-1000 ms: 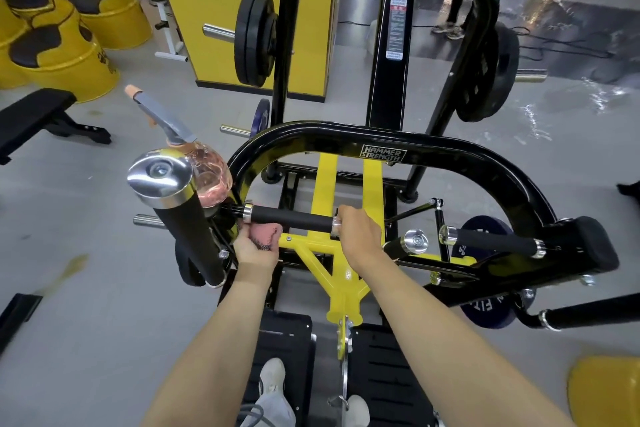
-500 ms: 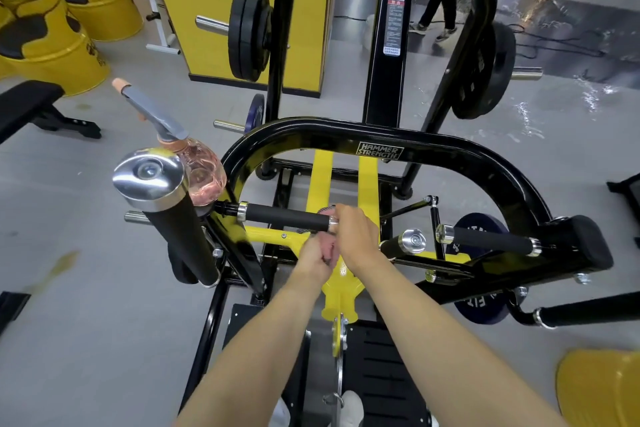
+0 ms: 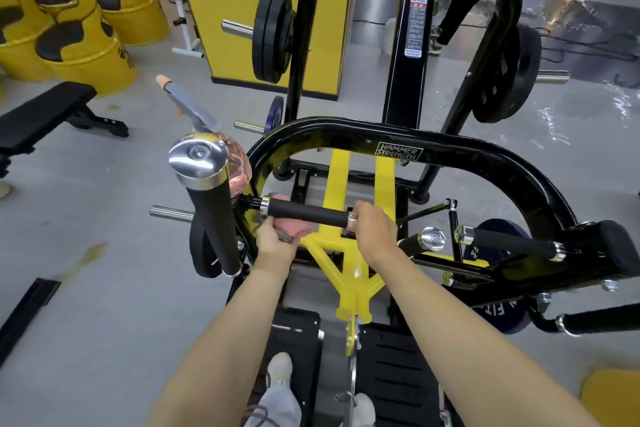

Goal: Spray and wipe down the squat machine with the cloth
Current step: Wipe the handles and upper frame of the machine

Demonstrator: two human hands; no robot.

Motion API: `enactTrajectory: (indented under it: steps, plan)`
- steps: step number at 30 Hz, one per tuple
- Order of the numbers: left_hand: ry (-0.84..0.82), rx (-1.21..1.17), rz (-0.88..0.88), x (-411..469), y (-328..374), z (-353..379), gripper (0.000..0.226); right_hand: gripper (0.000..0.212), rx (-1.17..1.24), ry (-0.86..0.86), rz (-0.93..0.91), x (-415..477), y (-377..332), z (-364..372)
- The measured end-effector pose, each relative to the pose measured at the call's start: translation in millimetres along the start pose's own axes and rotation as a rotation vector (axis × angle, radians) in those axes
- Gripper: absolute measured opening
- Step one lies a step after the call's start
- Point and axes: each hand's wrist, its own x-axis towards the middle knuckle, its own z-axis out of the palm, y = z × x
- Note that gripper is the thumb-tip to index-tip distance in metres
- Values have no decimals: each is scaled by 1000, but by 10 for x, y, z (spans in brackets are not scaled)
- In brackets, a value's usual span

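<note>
Your left hand [image 3: 275, 239] is curled round the cloth [image 3: 298, 227], bunching it against the underside of the handle [image 3: 306, 213] near its left end, at the machine's [image 3: 346, 135] left side. Your right hand [image 3: 375, 230] is closed round the handle's free right end, steadying it. For a good wipe, wrap the cloth fully round the foam so that top and underside are both covered. Draw it from the chrome collar toward your right hand, twisting as you go. Then shift the right hand and do the cap it hides. The spray bottle [image 3: 239, 170] hangs just behind the chrome-capped bar [image 3: 207, 204], within reach if the cloth feels dry.
</note>
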Motion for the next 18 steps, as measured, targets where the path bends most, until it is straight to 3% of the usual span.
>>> enactTrajectory:
  steps: [1,3,5,8,11,14,18]
  plan:
    - [24,-75,3,-17,22,-15,40,13,-1,3,0,-11,-4,-1]
    - [200,20,127,-34,26,-26,41,14,4,13,3,-40,-18,12]
    - [253,49,110,-196,51,46,39,15,3,28,6,-57,-39,48]
    - [171,330,134,-480,-78,74,30,17,68,50,37,-57,-23,110]
    - [91,647,207,-630,-240,103,22,31,290,18,101,-49,98,173]
    - [-18,965,514,-704,-356,296,14,51,484,-57,120,-109,239,165]
    - [-105,1632,925,-602,-400,587,21,64,472,-134,81,-208,318,148]
